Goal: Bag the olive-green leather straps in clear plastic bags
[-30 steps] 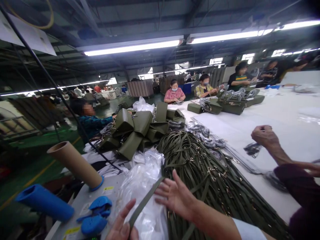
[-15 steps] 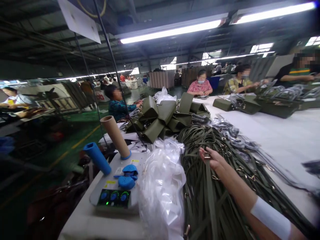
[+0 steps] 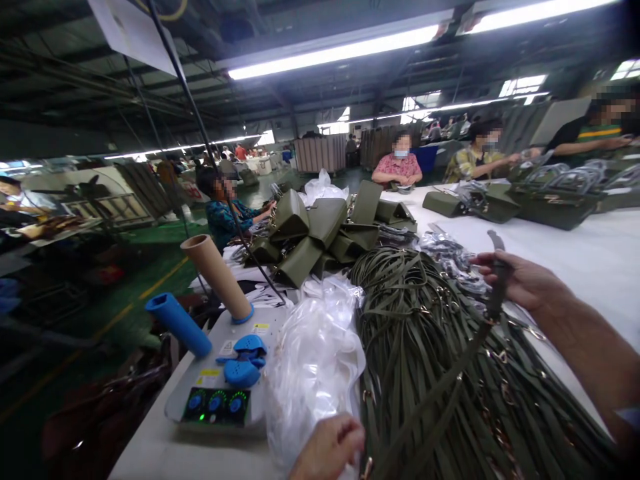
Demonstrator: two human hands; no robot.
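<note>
My right hand [image 3: 525,283] pinches a dark green strap [image 3: 495,300] near its end, raised over the right side of the strap pile. The strap runs down and left from the fingers. My left hand [image 3: 333,445] is at the bottom centre with its fingers curled, over the lower end of the clear plastic bags [image 3: 315,353]; whatever it holds, if anything, is hidden. A large pile of green straps [image 3: 405,320] with gold-coloured metal hooks lies to the right of the bags.
A grey device [image 3: 220,380] with blue knobs, a cardboard tube [image 3: 217,277] and a blue tube [image 3: 177,323] stands at the left. Green bags [image 3: 325,223] are heaped behind the straps. Several people sit around the white table [image 3: 565,260].
My right hand has moved right and up, now holding a strap's end aloft instead of the metal ring piece. My left hand has come into view at the bottom.
</note>
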